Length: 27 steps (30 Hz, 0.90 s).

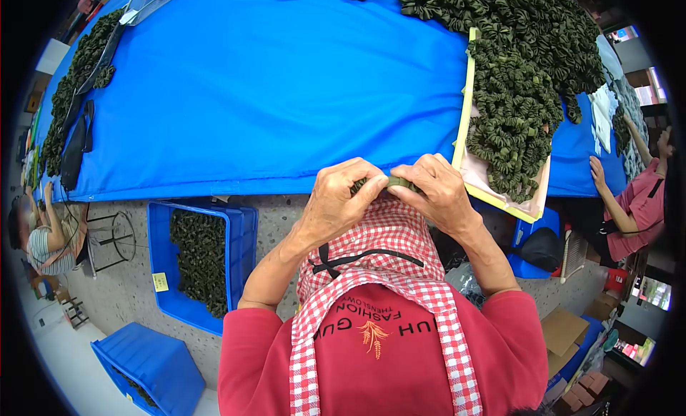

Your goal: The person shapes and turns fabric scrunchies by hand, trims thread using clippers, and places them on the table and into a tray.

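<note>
Both hands meet at the near edge of the blue-covered table (pixel 286 94), in front of the checked apron. My left hand (pixel 341 199) pinches one side of a dark green scrunchie (pixel 400 182), thumb and fingers pressed together. On its other side my right hand (pixel 436 191) grips the same piece, thumb tip close to the left thumb. The fingers hide most of the scrunchie. Just right of my right hand, a yellow-edged tray (pixel 464 101) holds a heap of dark green scrunchies (pixel 511 123).
More scrunchies (pixel 543 30) pile up behind the tray. A blue crate (pixel 243 251) with green pieces stands on the floor at left, another blue crate (pixel 150 366) below it. People sit at the far left (pixel 61 234) and far right (pixel 639 205). A stool (pixel 114 237) stands at left.
</note>
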Each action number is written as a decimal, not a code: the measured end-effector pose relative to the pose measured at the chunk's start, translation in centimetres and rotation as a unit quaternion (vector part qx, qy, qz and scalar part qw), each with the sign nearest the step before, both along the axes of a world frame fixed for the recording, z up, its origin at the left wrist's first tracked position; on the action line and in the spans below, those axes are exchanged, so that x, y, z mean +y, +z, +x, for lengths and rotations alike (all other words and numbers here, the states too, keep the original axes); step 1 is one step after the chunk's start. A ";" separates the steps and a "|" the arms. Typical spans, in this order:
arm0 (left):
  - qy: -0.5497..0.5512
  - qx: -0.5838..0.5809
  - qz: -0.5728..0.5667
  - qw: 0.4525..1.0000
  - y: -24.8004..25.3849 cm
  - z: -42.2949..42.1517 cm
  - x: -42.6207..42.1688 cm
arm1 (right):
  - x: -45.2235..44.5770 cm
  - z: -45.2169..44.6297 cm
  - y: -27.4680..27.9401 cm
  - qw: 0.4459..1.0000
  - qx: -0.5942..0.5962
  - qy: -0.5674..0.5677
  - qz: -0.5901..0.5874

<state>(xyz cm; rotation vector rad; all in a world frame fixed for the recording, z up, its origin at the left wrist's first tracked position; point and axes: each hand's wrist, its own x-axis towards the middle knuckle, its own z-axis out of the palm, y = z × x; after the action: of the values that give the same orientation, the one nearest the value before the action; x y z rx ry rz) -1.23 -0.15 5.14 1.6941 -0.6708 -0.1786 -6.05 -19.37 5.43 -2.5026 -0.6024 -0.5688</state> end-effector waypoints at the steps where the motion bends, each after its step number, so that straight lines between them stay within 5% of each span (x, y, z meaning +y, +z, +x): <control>1: 0.003 0.013 -0.005 1.000 0.0 -0.2 0.1 | 0.0 -0.3 0.0 1.000 0.010 -0.009 -0.002; 7: -0.016 0.052 0.011 0.998 0.0 0.0 0.4 | 0.0 -0.3 0.7 1.000 0.006 0.002 -0.011; 12: -0.032 0.115 0.012 0.993 -0.1 -0.1 -0.3 | 0.1 -0.5 0.7 0.996 0.044 0.012 0.070; 13: -0.012 0.155 -0.066 0.986 -0.1 -0.3 -1.0 | 0.2 -0.5 0.7 0.987 0.093 -0.014 0.132; 16: 0.041 0.256 -0.300 0.918 -0.2 -0.2 -3.1 | 0.2 0.0 0.5 0.920 0.228 -0.086 0.306; 21: -0.035 0.261 -0.247 0.933 -3.4 -0.1 -1.8 | 1.1 0.2 -0.4 0.792 0.283 -0.046 0.539; 27: -0.064 0.189 -0.136 0.970 -2.9 0.8 -0.6 | 2.4 0.7 -0.5 0.889 0.138 -0.071 0.430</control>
<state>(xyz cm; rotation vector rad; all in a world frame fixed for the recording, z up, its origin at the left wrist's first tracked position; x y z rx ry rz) -0.47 -0.73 2.27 1.3053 -0.4906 -0.4676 -5.31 -17.00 4.93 -1.7247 -0.0152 -0.3927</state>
